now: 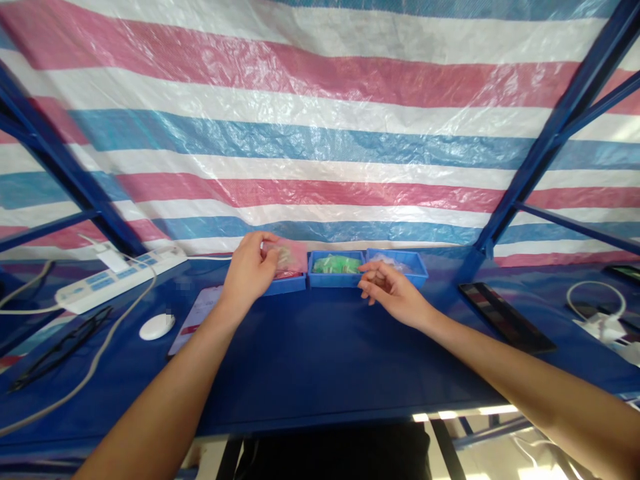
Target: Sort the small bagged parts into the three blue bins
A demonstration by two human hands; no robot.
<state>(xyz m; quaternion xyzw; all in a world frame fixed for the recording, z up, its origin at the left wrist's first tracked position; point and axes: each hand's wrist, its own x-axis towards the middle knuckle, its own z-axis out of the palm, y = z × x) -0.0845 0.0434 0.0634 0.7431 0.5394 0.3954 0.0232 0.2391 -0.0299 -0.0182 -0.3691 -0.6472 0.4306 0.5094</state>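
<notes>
Three small blue bins stand in a row at the back of the blue table. My left hand is closed on a pink translucent bag with small parts inside, held over the left bin. The middle bin holds green packets. My right hand hovers in front of the right bin, which holds clear bags; its fingers are curled loosely, thumb and forefinger close together, and I see nothing in them.
A white power strip with cables lies at the left, beside a white round mouse, black glasses and a card or phone. A dark flat strip and a white charger with cable lie at the right. A striped tarp hangs behind.
</notes>
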